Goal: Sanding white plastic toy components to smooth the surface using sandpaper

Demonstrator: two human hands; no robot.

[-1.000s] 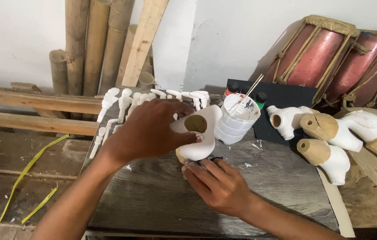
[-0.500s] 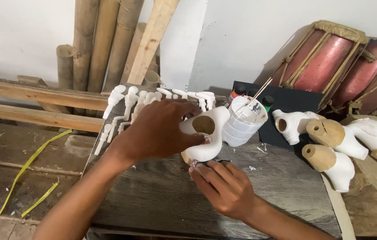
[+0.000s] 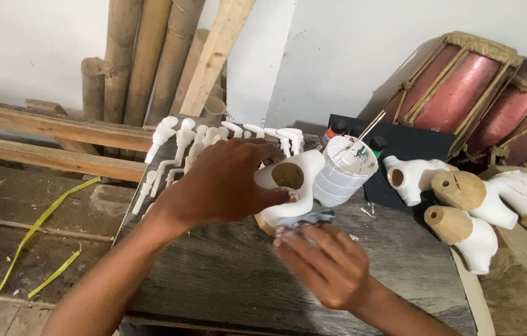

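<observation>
My left hand (image 3: 220, 180) grips a white-painted wooden torso figure (image 3: 291, 180) with a bare round wooden opening, holding it against the grey wooden board (image 3: 226, 274). My right hand (image 3: 325, 264) is just below the figure and presses a small grey piece of abrasive paper (image 3: 307, 221) against the figure's lower side. The fingers cover most of the paper.
A white cup (image 3: 344, 171) with white paint and a stick stands right of the figure. Several white limb pieces (image 3: 182, 146) lie at the board's far left. Three more white torsos (image 3: 481, 205) lie to the right. Bamboo poles (image 3: 145, 56) and red drums (image 3: 462, 87) stand at the wall.
The right hand has shifted slightly along the figure's lower edge with the paper. The left hand keeps its grip; the view has tilted a little.
</observation>
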